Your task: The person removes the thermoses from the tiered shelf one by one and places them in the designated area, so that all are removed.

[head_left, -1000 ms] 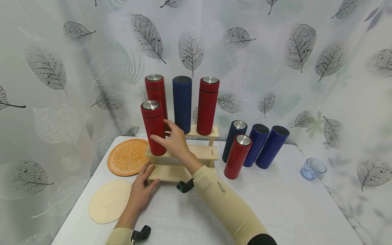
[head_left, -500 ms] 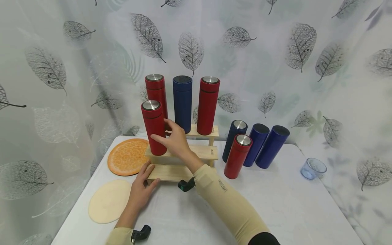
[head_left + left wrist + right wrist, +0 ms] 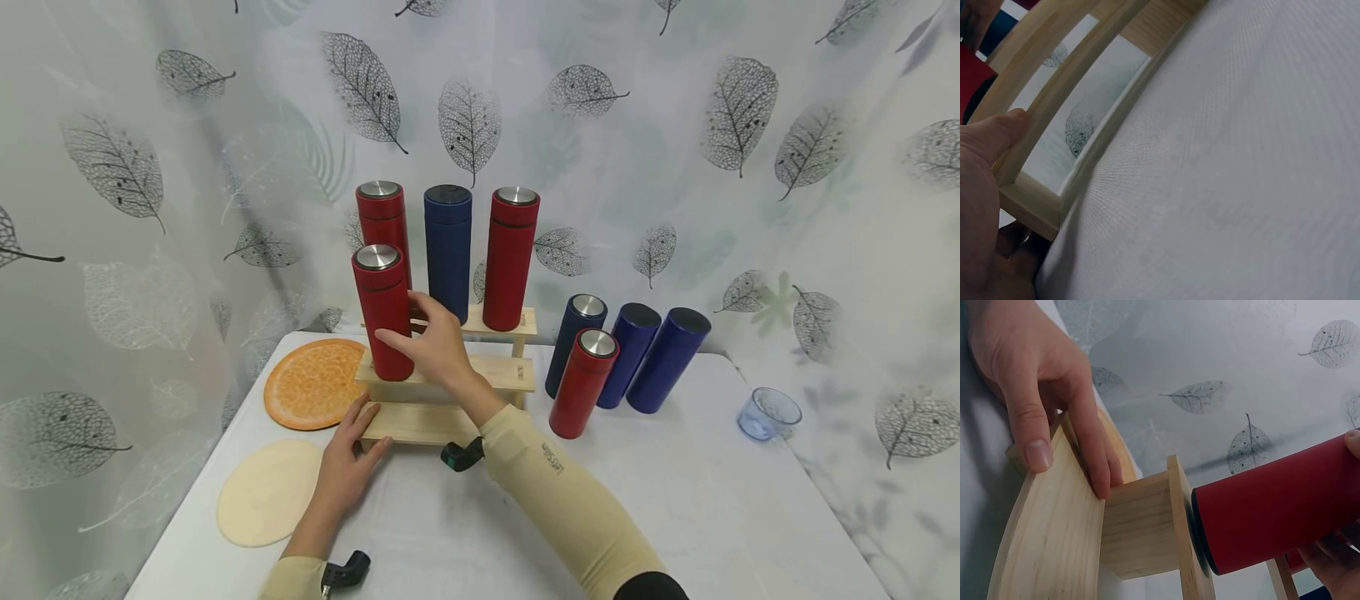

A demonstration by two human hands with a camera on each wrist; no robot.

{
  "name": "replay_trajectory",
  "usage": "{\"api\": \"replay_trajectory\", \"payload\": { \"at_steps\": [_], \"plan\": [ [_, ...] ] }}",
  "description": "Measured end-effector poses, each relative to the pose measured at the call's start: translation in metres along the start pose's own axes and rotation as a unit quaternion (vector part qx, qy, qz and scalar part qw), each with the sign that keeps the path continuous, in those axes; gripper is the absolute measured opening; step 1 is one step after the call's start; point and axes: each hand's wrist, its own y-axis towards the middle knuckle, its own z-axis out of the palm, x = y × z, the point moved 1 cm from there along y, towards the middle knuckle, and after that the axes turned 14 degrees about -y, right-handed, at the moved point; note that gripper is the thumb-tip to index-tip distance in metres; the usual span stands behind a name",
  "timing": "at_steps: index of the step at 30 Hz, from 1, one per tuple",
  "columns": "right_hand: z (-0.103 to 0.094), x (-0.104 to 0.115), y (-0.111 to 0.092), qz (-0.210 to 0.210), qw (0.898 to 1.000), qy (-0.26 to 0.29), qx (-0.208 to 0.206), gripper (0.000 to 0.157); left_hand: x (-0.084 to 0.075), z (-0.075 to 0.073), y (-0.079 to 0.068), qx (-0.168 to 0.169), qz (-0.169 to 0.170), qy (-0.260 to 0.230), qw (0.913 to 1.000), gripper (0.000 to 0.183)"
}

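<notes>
My right hand (image 3: 438, 342) grips a red thermos (image 3: 381, 310) with a steel lid, thumb on its near side. The thermos stands at the left end of the middle step of a three-step wooden stand (image 3: 420, 423); in the right wrist view its dark base (image 3: 1205, 531) meets the step. My left hand (image 3: 347, 462) holds the left end of the lowest step, its thumb (image 3: 1038, 453) and fingers on opposite edges of the board. On the top step stand a second red thermos (image 3: 384, 217), a blue thermos (image 3: 447, 258) and another red thermos (image 3: 512, 262).
Right of the stand are a red thermos (image 3: 583, 387), a dark blue thermos (image 3: 573, 346) and two blue cylinders (image 3: 669, 360). A small blue glass (image 3: 768, 414) sits near the right edge. An orange round mat (image 3: 315, 383) and a cream disc (image 3: 268, 493) lie at left.
My right hand has shifted the red thermos slightly to the right along the middle step. My left hand has stayed on the lowest step.
</notes>
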Motion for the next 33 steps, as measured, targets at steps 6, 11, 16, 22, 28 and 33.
{"api": "replay_trajectory", "payload": {
  "at_steps": [6,11,16,22,28,33],
  "plan": [
    [-0.005,0.0,-0.003,-0.001,1.0,0.005,0.0,0.066,0.0,0.0,0.0,0.001,-0.005,-0.002,1.0,0.066],
    [-0.009,-0.003,-0.006,-0.005,1.0,0.01,-0.005,0.064,-0.001,0.0,0.0,0.0,-0.002,-0.007,1.0,0.066],
    [-0.013,-0.005,-0.009,-0.006,1.0,0.011,-0.01,0.063,-0.001,-0.001,0.0,0.001,-0.003,-0.006,1.0,0.066],
    [-0.019,-0.004,-0.014,-0.011,1.0,0.006,-0.013,0.064,0.0,0.0,0.0,0.0,0.001,-0.007,1.0,0.066],
    [-0.024,-0.004,-0.018,-0.024,1.0,0.002,-0.015,0.062,-0.001,0.0,0.0,-0.001,0.001,-0.01,1.0,0.066],
    [-0.027,-0.007,-0.02,-0.03,0.999,0.002,-0.015,0.063,-0.001,0.0,0.0,-0.002,0.005,-0.012,0.9999,0.065]
  ]
}}
